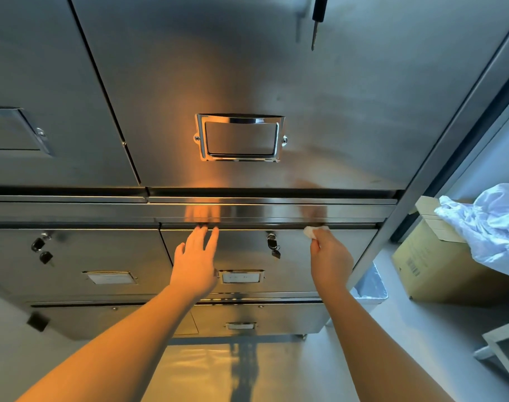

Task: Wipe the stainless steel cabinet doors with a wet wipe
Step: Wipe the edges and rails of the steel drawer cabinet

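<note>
Keys (42, 250) hang at nine o'clock. The left hand (196, 260), fingers straight, touches the cabinet door (241, 245) top edge. More keys (273, 245) dangle between hands. The right hand (330, 258) pinches the wet wipe (310, 232) against the door's horizontal upper edge. A cardboard box (439, 265) stands at three o'clock.

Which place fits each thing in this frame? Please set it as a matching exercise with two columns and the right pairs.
Things:
1. small white crumpled wet wipe
2. black-headed metal key
3. shiny chrome rectangular label holder
4. tan cardboard box

Places:
A. on the floor to the right of the cabinet
B. pinched in the right hand at the top edge of a lower door
C. hanging near the top of the frame
D. in the middle of the large upper steel door

Pairs: 1-B, 2-C, 3-D, 4-A
</note>
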Demonstrator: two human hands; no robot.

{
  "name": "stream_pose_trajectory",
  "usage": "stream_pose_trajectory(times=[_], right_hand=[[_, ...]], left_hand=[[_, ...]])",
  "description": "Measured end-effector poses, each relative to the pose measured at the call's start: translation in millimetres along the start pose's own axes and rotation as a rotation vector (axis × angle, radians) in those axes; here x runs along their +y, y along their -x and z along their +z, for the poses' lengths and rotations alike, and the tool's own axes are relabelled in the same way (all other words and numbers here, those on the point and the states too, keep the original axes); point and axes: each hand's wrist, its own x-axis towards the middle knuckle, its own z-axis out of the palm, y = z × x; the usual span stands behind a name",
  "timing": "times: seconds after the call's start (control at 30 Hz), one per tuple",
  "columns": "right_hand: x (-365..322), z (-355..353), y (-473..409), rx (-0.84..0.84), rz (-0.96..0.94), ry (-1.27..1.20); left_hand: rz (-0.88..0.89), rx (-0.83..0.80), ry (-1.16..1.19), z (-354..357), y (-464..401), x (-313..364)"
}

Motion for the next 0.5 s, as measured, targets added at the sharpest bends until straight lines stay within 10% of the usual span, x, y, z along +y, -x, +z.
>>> stream_pose_trajectory(times=[0.5], right_hand=[[11.1, 56.1, 112.3, -0.234, 0.087, -0.14]], left_hand=[[0.046, -0.094, 0.185, 96.6, 85.5, -28.4]])
